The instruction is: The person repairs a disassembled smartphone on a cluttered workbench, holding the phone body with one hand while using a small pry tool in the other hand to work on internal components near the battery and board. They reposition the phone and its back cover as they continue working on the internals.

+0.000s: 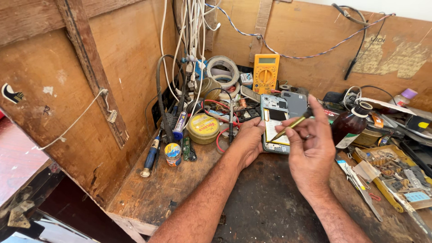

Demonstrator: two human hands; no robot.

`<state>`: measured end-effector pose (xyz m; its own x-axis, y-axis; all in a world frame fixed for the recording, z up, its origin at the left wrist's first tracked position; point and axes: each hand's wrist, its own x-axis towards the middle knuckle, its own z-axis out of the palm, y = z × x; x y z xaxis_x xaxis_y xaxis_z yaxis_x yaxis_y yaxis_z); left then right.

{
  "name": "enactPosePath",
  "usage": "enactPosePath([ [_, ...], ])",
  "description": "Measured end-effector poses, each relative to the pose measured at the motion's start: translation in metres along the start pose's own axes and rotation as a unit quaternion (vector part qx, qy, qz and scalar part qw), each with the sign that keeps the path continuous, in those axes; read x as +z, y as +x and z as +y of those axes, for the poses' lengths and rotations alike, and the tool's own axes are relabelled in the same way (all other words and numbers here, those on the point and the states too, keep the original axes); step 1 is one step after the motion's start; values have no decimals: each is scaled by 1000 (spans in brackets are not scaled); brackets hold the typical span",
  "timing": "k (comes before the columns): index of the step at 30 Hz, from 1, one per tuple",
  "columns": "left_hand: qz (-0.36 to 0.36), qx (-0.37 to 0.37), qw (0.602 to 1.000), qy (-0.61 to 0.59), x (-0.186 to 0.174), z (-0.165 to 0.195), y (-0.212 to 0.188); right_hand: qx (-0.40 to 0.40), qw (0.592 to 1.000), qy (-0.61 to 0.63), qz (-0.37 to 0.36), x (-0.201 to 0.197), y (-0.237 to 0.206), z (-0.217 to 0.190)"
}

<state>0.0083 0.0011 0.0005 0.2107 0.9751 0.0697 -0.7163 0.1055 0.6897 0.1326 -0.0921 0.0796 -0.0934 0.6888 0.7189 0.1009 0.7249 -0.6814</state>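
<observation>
An opened smartphone (275, 123), back cover already off, is steadied by the left hand (248, 139). A brass-tipped tool (290, 125) is pinched in the right hand (310, 144), its tip on the phone's lower board; a yellow multimeter (265, 73) stands behind the phone.

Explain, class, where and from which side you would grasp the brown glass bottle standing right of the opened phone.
Probably the brown bottle by its narrow neck under the white cap, coming from above. It stands upright, and clutter crowds its base while the right hand is close on its left, so the top looks freest.
</observation>
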Motion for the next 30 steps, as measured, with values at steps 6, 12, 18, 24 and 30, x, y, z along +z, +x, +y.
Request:
enactPosePath([
  [6, -21, 27, 999, -6, 3, 1, -5, 1, 1000, -26, 8, -7, 3, 0],
  [12, -8, 21, 1000, 0, 5, 4, -6, 30, 999, -26, 25, -11, 3, 5],
  [18, -12, 15, 1000, 18, 6, 5, -11, 67, 997, -31, 25, -21, 6, 12],
  [24, 0, 18, 1000, 4, 5, 5, -10, 86, 946, -309, -48, -19, 1, 13],
  [30, -8, 16, 1000, 3, 4, 4, -9, 121, 920, -357, -108, -17, 3, 11],
])
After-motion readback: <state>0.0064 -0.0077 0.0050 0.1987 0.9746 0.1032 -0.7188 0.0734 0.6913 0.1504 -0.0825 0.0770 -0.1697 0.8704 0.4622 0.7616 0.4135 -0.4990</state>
